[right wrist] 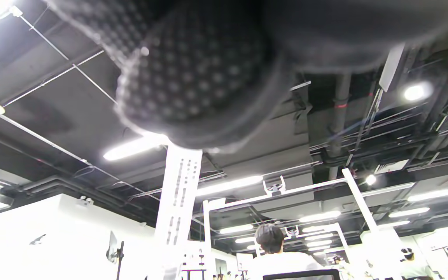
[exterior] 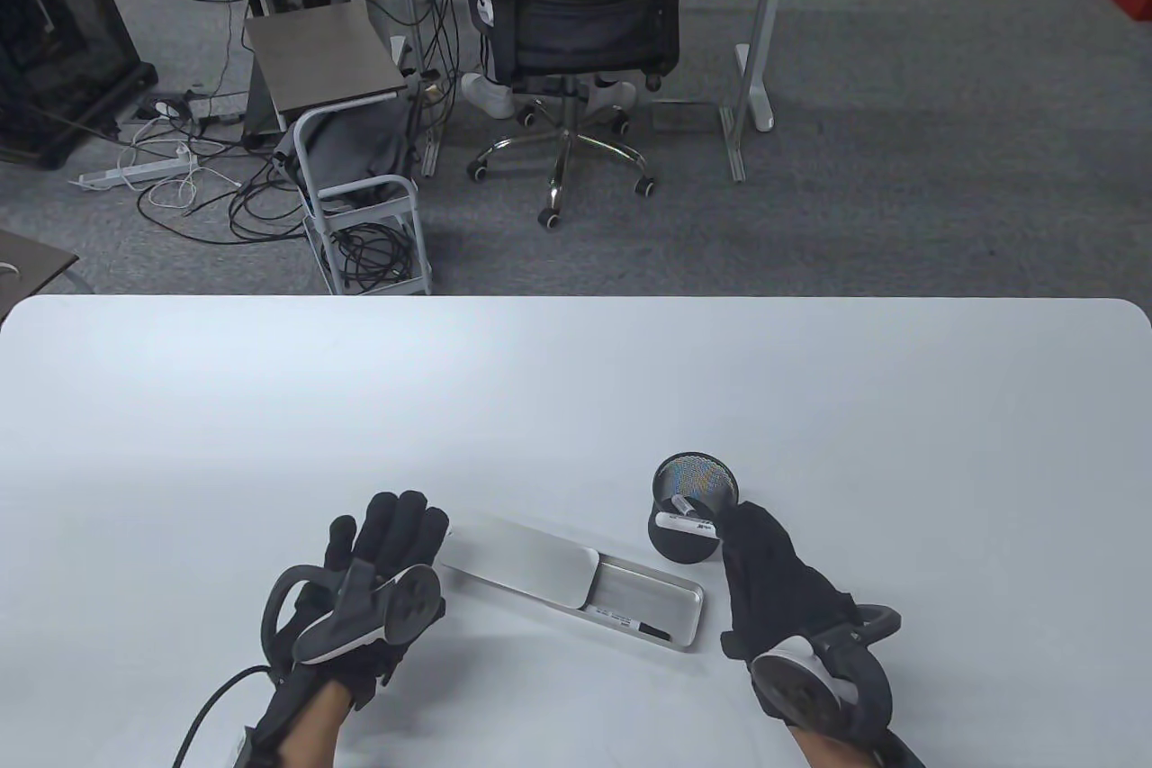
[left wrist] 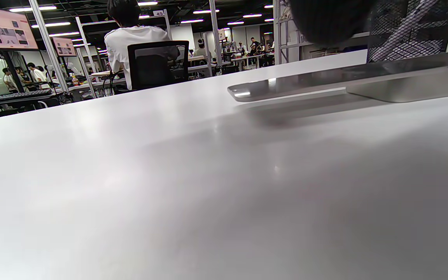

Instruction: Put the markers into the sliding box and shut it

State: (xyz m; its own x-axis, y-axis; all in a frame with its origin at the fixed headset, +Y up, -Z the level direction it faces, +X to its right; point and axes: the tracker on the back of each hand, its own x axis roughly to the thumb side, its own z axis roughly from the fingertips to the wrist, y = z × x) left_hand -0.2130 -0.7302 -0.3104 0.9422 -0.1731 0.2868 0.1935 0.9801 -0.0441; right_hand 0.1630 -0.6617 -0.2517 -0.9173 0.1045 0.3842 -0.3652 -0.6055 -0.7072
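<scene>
The metal sliding box lies at the table's near middle. Its lid is slid partly off to the left, and one marker lies in the open tray. A black mesh pen cup stands just behind the box's right end, with a white marker leaning on its rim. My right hand reaches to the cup and its fingertips pinch that marker's end. My left hand lies with straight fingers on the table, just left of the lid. The left wrist view shows the lid and cup low across the table.
The white table stretches wide behind the box and cup. Beyond its far edge a person sits on an office chair, near a small cart and floor cables. The right wrist view shows only glove and ceiling.
</scene>
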